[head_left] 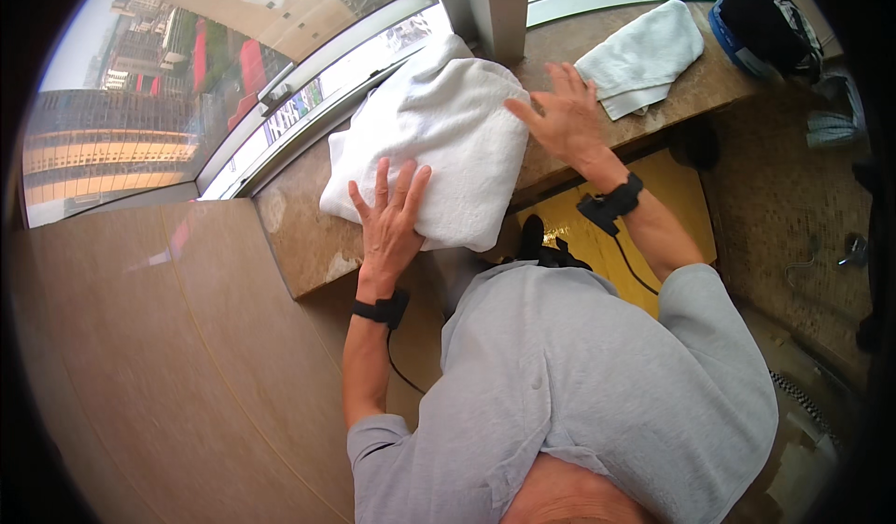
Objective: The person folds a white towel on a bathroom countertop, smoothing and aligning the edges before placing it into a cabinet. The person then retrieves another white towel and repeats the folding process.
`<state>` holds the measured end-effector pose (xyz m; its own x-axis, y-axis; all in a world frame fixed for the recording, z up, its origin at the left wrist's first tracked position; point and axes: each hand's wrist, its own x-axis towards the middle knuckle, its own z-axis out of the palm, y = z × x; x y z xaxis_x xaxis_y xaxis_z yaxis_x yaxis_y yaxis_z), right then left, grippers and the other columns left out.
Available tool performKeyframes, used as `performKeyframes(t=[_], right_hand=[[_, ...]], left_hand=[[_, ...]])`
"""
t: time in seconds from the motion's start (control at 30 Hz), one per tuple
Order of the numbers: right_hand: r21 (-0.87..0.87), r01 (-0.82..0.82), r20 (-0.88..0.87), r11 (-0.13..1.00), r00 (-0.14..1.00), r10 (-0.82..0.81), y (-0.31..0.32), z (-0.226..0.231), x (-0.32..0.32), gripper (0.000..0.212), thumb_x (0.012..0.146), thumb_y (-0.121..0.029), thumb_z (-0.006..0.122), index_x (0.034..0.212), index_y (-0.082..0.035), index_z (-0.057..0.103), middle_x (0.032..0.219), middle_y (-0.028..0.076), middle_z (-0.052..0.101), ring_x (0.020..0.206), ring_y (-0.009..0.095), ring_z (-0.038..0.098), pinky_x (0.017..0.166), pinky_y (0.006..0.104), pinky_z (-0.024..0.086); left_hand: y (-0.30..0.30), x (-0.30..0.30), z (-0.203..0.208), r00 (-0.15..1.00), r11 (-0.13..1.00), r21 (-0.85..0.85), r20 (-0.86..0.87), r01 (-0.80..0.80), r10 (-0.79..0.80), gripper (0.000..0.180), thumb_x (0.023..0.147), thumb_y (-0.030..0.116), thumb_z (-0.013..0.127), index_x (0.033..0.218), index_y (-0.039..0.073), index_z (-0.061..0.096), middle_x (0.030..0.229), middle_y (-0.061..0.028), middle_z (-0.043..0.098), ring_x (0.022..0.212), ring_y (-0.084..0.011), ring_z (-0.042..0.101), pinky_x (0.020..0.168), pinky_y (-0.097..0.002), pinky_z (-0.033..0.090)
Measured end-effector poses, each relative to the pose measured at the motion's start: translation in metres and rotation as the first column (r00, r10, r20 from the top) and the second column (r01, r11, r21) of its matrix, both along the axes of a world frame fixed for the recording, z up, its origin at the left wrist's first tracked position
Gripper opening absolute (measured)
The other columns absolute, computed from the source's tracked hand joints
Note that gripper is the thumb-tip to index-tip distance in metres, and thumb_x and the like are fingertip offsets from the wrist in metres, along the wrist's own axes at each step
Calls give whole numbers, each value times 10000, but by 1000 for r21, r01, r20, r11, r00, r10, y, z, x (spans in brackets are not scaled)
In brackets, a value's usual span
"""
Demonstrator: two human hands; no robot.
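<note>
A: Where is the white towel (457, 141) lying?

B: It's sitting as a thick, rounded bundle on the stone ledge (294, 235), in the upper middle of the frame, just beside the window (233, 76).

A: And what are the hands doing?

B: The left hand (387, 235) is lying open on the bundle's lower left part, fingers spread, gripping nothing. The right hand (567, 118) is also standing open, at the bundle's right side; I can't tell whether its thumb is touching the towel. A pale cloth (653, 53) is lying by its fingertips, toward the upper right.

A: How are you expecting the bundle to handle?

B: I'm guessing soft, limp and fairly light for its bulk, unless it's holding damp. The nap is looking grippy, and nothing is seeming fragile; sagging layers are worrying me more.

A: So where would you be taking hold?

B: I'd be sliding my palms under the lower edge and the right side, supporting every layer. Pinching only the top would be inviting it to unfold.
</note>
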<state>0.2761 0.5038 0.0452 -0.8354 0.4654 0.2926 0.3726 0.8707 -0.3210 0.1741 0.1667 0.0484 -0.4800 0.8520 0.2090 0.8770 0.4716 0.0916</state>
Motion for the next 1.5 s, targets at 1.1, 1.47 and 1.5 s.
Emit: performKeyframes(t=[1.1, 1.47, 1.5], right_hand=[[91, -635, 54, 767, 773, 633, -67, -3, 31, 654, 800, -338, 899, 1388, -121, 713, 1644, 152, 502, 1576, 387, 388, 1253, 705, 288], [271, -362, -330, 892, 835, 439, -30, 14, -47, 328, 800, -237, 868, 1100, -124, 799, 1418, 117, 678, 1425, 330, 564, 1232, 693, 305], [240, -360, -302, 901, 855, 422, -27, 5, -40, 351, 784, -250, 887, 1101, -127, 801, 1417, 116, 676, 1420, 331, 565, 1231, 693, 306]], left_hand=[[-44, 42, -3, 973, 976, 22, 88, -216, 213, 1023, 766, 247, 954, 1659, 145, 467, 1691, -96, 509, 1586, -353, 435, 1284, -746, 69], [-16, -32, 48, 975, 968, 222, -159, -120, 157, 765, 816, -2, 794, 1546, 127, 605, 1359, -35, 739, 1277, -260, 696, 1317, -681, 132], [-23, -30, 47, 975, 969, 216, -157, -120, 155, 758, 814, -6, 793, 1538, 131, 617, 1335, -27, 747, 1258, -256, 702, 1319, -677, 132]])
